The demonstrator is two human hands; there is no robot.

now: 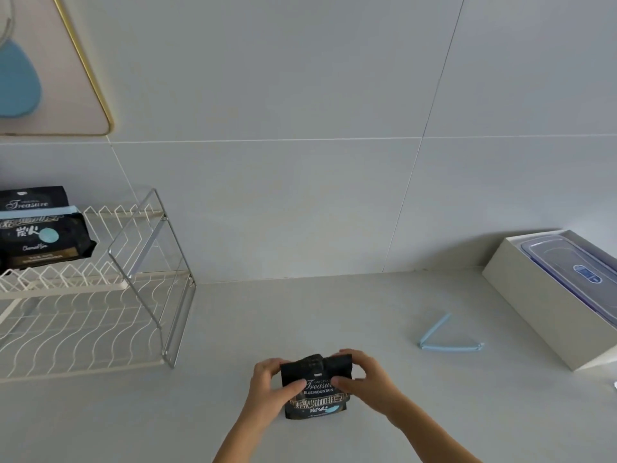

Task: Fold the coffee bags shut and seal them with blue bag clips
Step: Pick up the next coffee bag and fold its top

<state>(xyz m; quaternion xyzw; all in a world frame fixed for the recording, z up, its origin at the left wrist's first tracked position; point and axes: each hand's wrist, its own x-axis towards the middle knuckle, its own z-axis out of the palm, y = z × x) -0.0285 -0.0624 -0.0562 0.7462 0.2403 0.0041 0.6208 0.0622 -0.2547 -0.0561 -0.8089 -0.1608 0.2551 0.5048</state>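
A black coffee bag (315, 394) stands on the pale counter near the front middle, its top open and bulging. My left hand (270, 384) grips its left upper corner, thumb on the front. My right hand (362, 375) grips the right upper corner the same way. A light blue bag clip (445, 339) lies spread open in a V on the counter, to the right of the bag and apart from both hands. A second black coffee bag (43, 242) with a blue clip (36, 212) across its fold rests on the upper shelf of the rack at far left.
A white wire dish rack (143, 289) with a metal frame fills the left side. An open white box (534, 295) holding a clear lidded container (574, 265) sits at the right against the tiled wall. A framed picture (83, 78) hangs upper left.
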